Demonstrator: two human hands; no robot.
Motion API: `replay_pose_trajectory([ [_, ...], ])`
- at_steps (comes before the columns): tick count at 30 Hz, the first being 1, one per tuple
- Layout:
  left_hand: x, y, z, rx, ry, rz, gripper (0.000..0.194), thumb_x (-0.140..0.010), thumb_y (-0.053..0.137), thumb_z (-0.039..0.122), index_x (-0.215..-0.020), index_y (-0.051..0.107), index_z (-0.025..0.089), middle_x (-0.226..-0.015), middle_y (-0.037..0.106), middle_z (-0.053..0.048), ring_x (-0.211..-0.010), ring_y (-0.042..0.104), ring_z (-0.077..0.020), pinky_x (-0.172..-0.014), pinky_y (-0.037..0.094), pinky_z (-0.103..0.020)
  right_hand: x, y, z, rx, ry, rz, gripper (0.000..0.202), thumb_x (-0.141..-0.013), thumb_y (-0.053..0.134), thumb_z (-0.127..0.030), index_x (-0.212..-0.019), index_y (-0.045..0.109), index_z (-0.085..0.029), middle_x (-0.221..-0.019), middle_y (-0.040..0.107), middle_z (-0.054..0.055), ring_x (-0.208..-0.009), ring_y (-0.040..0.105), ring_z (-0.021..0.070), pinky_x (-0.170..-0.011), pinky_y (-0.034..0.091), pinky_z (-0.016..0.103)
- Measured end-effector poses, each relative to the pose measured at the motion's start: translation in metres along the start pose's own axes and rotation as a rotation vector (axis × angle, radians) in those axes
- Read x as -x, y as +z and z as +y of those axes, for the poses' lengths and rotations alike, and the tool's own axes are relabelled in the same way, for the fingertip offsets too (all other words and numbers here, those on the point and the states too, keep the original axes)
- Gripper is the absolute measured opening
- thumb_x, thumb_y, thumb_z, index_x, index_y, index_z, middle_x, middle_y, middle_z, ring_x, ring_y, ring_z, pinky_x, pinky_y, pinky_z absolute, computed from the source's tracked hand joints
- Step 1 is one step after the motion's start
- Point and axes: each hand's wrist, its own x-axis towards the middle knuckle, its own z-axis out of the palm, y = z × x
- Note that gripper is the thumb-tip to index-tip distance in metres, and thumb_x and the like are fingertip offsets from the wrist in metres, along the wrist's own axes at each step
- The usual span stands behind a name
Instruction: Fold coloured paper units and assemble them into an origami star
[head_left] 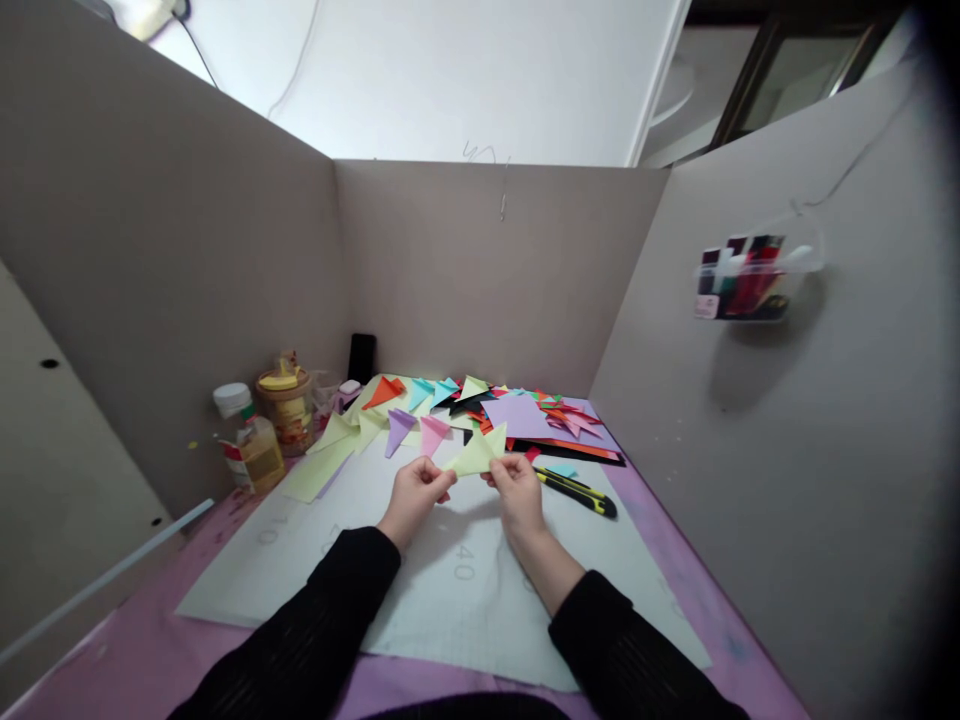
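A folded pale yellow-green paper piece (475, 454) is held above the white mat (420, 610). My left hand (415, 497) pinches its left corner between thumb and fingers. At the lower right corner, my right hand (517, 490) grips the same paper. Just beyond lie a folded pink piece (433, 434) and a folded purple piece (400, 430). Farther back are an orange folded piece (385, 392) and light blue ones (444, 391). A yellow and black cutter (576, 491) rests right of my right hand.
A lilac sheet (516, 416) lies on stacked coloured paper at the back right. Along the left wall stand a bottle (255, 450) with a white cap, a jar (289, 410) and a black phone (362, 357). A clear container (757, 275) hangs on the right wall.
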Motion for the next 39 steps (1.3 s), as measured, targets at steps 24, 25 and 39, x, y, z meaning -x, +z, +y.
replay_pose_trajectory([
  [24, -0.012, -0.013, -0.010, 0.183, -0.032, -0.222, 0.045, -0.062, 0.081, 0.034, -0.093, 0.058, 0.012, -0.082, 0.070, -0.008, -0.072, 0.067, -0.0212, -0.066, 0.051, -0.030, 0.009, -0.003, -0.018, 0.112, -0.009, -0.461, 0.027, -0.075, 0.064, -0.037, -0.093, 0.051, -0.021, -0.065, 0.060, -0.003, -0.060, 0.058, 0.0144, -0.062, 0.045, 0.028],
  [25, -0.012, -0.014, -0.010, 0.190, -0.036, -0.215, 0.045, -0.061, 0.081, 0.034, -0.093, 0.058, 0.012, -0.082, 0.071, -0.009, -0.071, 0.067, -0.0211, -0.065, 0.051, -0.030, 0.007, -0.003, -0.019, 0.092, 0.021, -0.455, 0.026, -0.075, 0.064, -0.039, -0.090, 0.054, -0.021, -0.065, 0.062, -0.001, -0.060, 0.058, 0.0145, -0.062, 0.045, 0.028],
  [39, -0.008, -0.001, -0.013, 0.283, -0.052, -0.312, 0.038, -0.063, 0.080, 0.029, -0.091, 0.061, 0.012, -0.082, 0.069, -0.007, -0.071, 0.064, -0.0182, -0.065, 0.048, -0.026, 0.006, 0.002, -0.019, 0.324, -0.009, -0.395, 0.022, -0.074, 0.058, -0.032, -0.058, 0.050, -0.019, -0.051, 0.046, -0.005, -0.050, 0.041, 0.0103, -0.051, 0.032, 0.023],
])
